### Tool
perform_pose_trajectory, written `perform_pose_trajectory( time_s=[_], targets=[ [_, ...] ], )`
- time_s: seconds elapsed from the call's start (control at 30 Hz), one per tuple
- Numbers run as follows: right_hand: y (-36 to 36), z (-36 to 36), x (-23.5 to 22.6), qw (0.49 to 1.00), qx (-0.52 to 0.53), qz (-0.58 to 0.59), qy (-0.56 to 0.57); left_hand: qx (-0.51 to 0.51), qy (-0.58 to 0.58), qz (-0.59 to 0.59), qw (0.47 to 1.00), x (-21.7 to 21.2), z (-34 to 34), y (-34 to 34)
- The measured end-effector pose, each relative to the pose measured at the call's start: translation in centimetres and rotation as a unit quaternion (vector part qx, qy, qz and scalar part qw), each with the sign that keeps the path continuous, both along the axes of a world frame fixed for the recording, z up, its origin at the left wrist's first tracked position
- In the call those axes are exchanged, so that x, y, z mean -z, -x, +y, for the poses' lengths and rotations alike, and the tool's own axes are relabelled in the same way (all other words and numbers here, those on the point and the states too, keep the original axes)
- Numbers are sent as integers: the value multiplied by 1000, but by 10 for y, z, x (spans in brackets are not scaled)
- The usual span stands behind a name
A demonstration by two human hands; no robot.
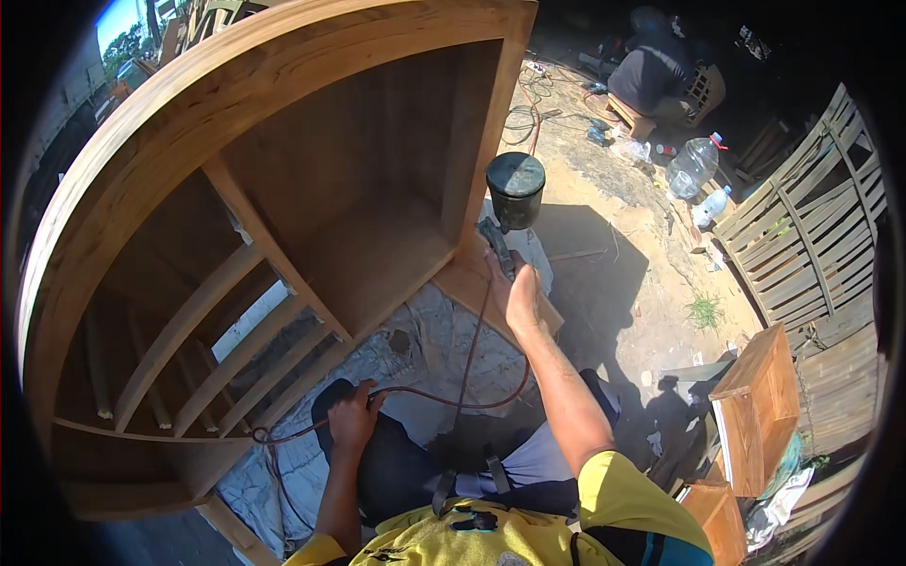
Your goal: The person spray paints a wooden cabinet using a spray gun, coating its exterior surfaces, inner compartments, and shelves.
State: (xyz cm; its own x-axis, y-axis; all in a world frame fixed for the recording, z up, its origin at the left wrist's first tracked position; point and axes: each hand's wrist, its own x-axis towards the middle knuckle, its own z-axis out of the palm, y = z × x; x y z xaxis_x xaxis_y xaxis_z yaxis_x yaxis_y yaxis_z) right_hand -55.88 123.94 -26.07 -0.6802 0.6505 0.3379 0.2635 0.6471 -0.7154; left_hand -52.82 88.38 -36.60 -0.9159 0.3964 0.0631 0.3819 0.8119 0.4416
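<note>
My right hand (pixel 519 300) is wrapped round the handle of a spray gun (pixel 493 238), whose dark round cup (pixel 516 193) sits on top, beside the cabinet's right edge. A thin reddish-brown hose (pixel 472 404) loops below the gun and runs across my lap. My left hand (pixel 353 415) rests near my knee, its fingers closed on that hose. In front of me stands a large wooden cabinet (pixel 488 123) with a curved outer frame, a deep open compartment and several curved slats (pixel 184 340) at lower left. The spray gun's nozzle cannot be made out clearly.
A pale, stained sheet (pixel 406 349) lies under the cabinet. At right are wooden drawers (pixel 755 406) and a slatted bamboo panel (pixel 812 217). Farther back are a large clear bottle (pixel 694 168), a smaller bottle (pixel 713 206), cables (pixel 533 104) and a crouching person (pixel 651 71).
</note>
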Motion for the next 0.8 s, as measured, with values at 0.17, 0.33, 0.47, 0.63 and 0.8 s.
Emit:
perform_pose_trajectory(
  time_s=[0.17,0.33,0.47,0.63,0.8],
  targets=[
    [15,-21,-46,995,6,72,-71,30,-16,-21,999,6,-21,0],
    [28,-49,-162,985,12,138,-101,33,-50,18,998,7,-38,3],
    [42,-48,-199,975,25,165,-147,25,-55,7,998,8,-49,4],
    [53,-48,-172,975,42,166,-143,15,-57,-3,998,4,-60,3],
    [58,-51,-90,988,76,110,-82,-2,-55,-3,998,1,-71,-1]
  ],
)
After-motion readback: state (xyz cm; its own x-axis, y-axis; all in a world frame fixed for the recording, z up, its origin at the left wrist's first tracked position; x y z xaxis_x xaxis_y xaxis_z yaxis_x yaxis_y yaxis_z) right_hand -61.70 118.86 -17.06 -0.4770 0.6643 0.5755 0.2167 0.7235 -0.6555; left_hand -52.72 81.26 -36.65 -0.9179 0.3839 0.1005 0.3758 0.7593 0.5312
